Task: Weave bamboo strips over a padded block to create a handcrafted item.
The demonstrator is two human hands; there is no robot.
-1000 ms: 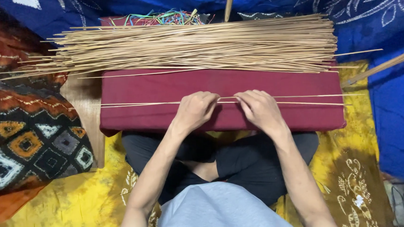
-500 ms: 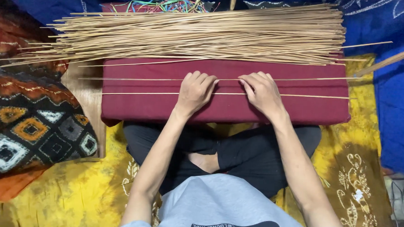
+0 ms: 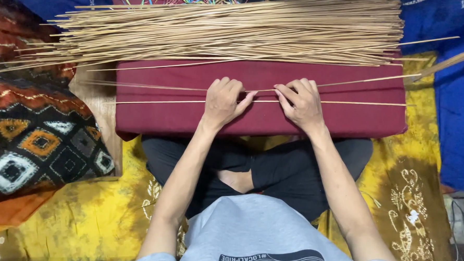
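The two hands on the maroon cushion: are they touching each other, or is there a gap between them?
Apart. The head view shows maroon cushion and thin sticks between the left hand and the right hand.

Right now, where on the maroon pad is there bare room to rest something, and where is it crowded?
The maroon pad is bare at its left end beside the left hand, and at its right end beyond the right hand, below the two loose sticks. The far edge is crowded by the stick pile.
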